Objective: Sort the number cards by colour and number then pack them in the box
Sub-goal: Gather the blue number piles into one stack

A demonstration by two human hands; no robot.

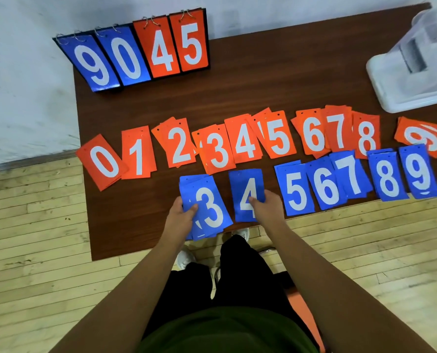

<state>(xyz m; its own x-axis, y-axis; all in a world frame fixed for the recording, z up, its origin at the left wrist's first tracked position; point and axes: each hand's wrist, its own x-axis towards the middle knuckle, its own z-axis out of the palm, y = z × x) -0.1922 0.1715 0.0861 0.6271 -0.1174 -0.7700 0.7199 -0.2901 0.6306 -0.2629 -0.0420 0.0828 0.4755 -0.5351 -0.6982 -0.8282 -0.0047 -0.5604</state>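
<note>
Scoreboard (141,52) at the far left rear reads 9 0 4 5, and before it orange piles (105,161) numbered 0 to 9 run in a row across the worktop (263,85). Nearer the front edge, the left hand (180,215) grips the blue 3 stack (212,207), fingers curled round its left side, while the right hand (265,205) pinches the blue 4 stack (248,189) beside it. Blue piles (327,184) of 5 to 9 follow rightward, and the clear box (416,67) sits at the far right rear.
</note>
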